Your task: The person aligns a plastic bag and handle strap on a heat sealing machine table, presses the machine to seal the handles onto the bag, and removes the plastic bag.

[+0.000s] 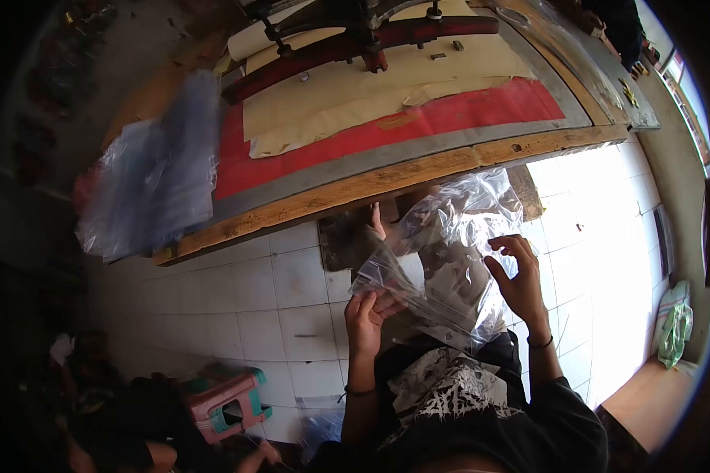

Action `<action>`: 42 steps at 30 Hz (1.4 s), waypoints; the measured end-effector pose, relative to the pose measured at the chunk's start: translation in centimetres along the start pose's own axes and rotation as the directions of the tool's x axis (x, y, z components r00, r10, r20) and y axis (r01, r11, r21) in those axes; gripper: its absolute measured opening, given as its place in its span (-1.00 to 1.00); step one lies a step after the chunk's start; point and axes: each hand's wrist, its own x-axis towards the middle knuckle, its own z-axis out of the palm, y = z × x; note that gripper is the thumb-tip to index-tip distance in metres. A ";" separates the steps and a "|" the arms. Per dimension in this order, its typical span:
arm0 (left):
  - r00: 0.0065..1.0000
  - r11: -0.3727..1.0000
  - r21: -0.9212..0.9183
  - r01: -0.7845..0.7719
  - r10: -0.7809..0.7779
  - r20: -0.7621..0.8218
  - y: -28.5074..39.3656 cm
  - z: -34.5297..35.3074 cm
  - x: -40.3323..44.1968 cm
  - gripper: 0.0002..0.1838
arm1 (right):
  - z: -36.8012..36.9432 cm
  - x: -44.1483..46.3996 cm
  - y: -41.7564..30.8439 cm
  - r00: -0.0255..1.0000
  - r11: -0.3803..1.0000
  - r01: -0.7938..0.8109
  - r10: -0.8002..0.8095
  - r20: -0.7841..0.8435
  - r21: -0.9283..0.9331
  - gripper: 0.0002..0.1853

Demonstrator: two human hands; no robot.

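A large clear plastic bag [457,268] hangs crumpled and shiny over my lap, in front of my black printed shirt. My left hand [365,323] has its fingers closed on the bag's left edge. My right hand [519,276] is raised at the bag's right side, thumb and fingers apart in a loose curve. It is very near the plastic; whether a fingertip touches it I cannot tell. My legs and a bare foot show partly through and beside the bag, below the table.
A wood-edged table [402,175] carries red and tan sheets under a dark red metal press [375,55]. Stacked clear plastic bags [162,169] lie at its left corner. A pink and green stool [229,404] and another person [126,418] are at lower left.
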 end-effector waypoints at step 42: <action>0.925 0.959 0.241 -0.147 0.047 0.377 7.8 7.7 3.9 -0.32 | -4.9 3.0 1.0 0.971 0.706 -0.168 0.239 -0.009 0.688 -0.44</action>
